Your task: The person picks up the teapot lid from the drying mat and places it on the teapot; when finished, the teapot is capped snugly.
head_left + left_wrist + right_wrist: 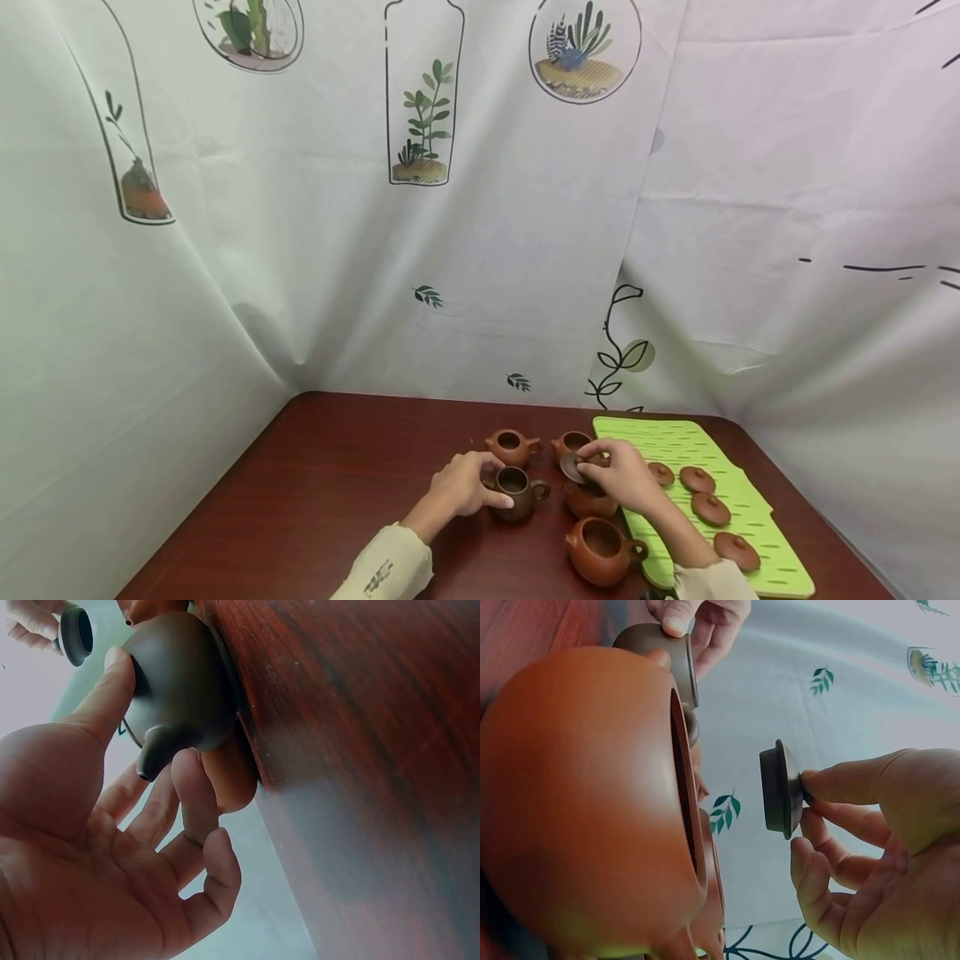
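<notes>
A dark brown, lidless teapot (517, 507) stands on the table. My left hand (459, 485) holds it by the body on the spout side; the left wrist view shows the thumb against the teapot's wall and fingers near its spout (157, 750). With the right hand (626, 477) I pinch the knob of a matching dark lid (780, 789). That lid hangs in the air, right of the dark teapot and above the reddish-brown teapots. One such open teapot (592, 802) looms large in the right wrist view.
Several reddish-brown teapots without lids surround the dark one, among them a back one (512, 450) and a front one (600, 562). A green slatted board (645, 429) on the right bears several reddish-brown lids (710, 509). White printed cloth (480, 292) hangs behind the table.
</notes>
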The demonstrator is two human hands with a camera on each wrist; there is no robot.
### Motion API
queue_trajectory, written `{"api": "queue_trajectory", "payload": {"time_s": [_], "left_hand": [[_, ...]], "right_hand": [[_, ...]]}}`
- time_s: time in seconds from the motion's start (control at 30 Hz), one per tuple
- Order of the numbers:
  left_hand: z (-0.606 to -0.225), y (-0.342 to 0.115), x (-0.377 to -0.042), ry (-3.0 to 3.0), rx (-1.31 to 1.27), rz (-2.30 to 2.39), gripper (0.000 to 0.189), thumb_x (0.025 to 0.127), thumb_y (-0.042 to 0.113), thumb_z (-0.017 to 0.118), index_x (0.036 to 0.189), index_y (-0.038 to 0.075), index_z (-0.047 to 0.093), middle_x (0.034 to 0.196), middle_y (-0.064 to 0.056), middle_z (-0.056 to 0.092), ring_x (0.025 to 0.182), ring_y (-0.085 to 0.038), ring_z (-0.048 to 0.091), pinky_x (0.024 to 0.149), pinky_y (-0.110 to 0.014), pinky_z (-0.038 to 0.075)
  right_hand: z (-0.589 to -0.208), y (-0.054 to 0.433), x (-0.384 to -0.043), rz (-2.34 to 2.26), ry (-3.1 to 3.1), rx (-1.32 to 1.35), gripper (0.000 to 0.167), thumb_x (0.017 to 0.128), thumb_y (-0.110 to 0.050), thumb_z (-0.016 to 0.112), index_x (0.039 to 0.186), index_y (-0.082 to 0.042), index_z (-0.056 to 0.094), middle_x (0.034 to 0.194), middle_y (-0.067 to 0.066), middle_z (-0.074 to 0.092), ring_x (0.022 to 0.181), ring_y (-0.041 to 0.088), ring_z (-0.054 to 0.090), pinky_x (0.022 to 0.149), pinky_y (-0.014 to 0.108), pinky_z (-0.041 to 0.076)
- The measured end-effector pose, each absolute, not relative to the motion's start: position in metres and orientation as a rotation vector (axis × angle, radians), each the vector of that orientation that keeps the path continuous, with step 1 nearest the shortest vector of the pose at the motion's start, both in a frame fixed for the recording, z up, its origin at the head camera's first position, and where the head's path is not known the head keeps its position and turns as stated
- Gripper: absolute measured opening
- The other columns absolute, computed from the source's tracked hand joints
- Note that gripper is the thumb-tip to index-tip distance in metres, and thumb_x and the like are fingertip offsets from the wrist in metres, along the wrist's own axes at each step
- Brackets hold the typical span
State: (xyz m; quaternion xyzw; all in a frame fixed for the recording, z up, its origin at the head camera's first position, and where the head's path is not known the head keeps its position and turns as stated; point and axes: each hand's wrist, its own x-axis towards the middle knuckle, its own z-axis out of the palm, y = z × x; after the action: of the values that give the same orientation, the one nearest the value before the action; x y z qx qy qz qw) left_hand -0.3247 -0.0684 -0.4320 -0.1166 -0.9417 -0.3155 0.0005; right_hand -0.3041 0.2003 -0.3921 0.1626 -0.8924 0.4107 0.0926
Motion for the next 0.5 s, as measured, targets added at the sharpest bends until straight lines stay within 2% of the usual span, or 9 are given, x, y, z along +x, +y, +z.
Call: {"api": "queue_trajectory", "payload": {"time_s": [0.17, 0.37, 0.5], "left_hand": [[-0.432, -0.068, -0.325, -2.958, -0.361, -0.985, 0.052, 0.065, 0.046, 0.090, 0.110, 0.026, 0.072, 0.107, 0.007, 0.070, 0.100, -0.025, 0.065, 0.078, -0.054, 0.046], [-0.432, -0.068, -0.325, -2.949, -0.363, -0.991, 0.051, 0.065, 0.045, 0.091, 0.108, 0.026, 0.072, 0.104, 0.008, 0.070, 0.095, -0.022, 0.064, 0.076, -0.052, 0.046], [-0.432, -0.068, -0.324, -2.947, -0.363, -0.993, 0.051, 0.065, 0.045, 0.091, 0.108, 0.025, 0.072, 0.104, 0.008, 0.070, 0.094, -0.022, 0.064, 0.076, -0.052, 0.046]], "right_hand": [[-0.393, 0.194, -0.304, 1.215, -2.644, 0.487, 0.010, 0.087, -0.006, 0.074, 0.097, -0.003, 0.072, 0.089, 0.005, 0.068, 0.065, 0.011, 0.057, 0.057, 0.027, 0.047], [-0.392, 0.187, -0.304, 1.203, -2.635, 0.506, 0.010, 0.086, -0.005, 0.075, 0.096, -0.003, 0.072, 0.086, 0.005, 0.069, 0.073, 0.013, 0.062, 0.062, 0.028, 0.049], [-0.391, 0.183, -0.305, 1.233, -2.631, 0.533, 0.010, 0.087, -0.004, 0.074, 0.097, -0.002, 0.072, 0.089, 0.006, 0.069, 0.074, 0.015, 0.065, 0.062, 0.028, 0.050]]}}
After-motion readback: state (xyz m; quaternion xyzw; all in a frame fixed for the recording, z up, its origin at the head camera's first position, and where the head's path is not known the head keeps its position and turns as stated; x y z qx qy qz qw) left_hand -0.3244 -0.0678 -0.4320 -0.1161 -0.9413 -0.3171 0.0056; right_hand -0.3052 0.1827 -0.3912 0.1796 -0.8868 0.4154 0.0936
